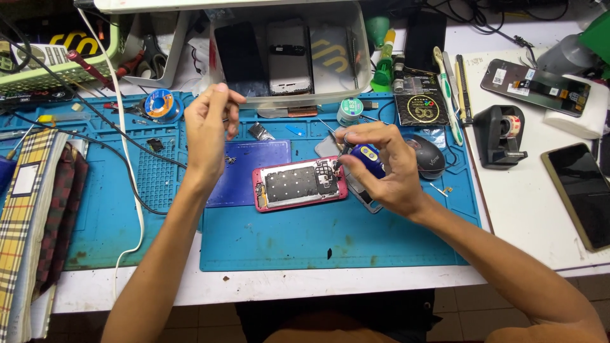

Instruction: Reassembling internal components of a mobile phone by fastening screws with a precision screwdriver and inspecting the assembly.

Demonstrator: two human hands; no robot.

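A pink-framed phone [298, 184] lies opened, back up, on the blue work mat [330, 235], its inner metal plate and board showing. My right hand [381, 165] grips a blue electric screwdriver [363, 157] with its tip down at the phone's right end. My left hand [213, 130] is raised above the mat left of the phone, fingertips pinched together; whatever is between them is too small to tell. A dark blue pad [251, 171] lies under and left of the phone.
A clear bin [362, 57] with phone parts stands behind the mat. A solder reel [159, 105], a black mouse [427, 155], a tape dispenser [499, 134], a toothbrush [448, 95] and loose phones [578, 194] surround the area. Plaid cloth [32, 209] and a white cable [130, 171] lie left.
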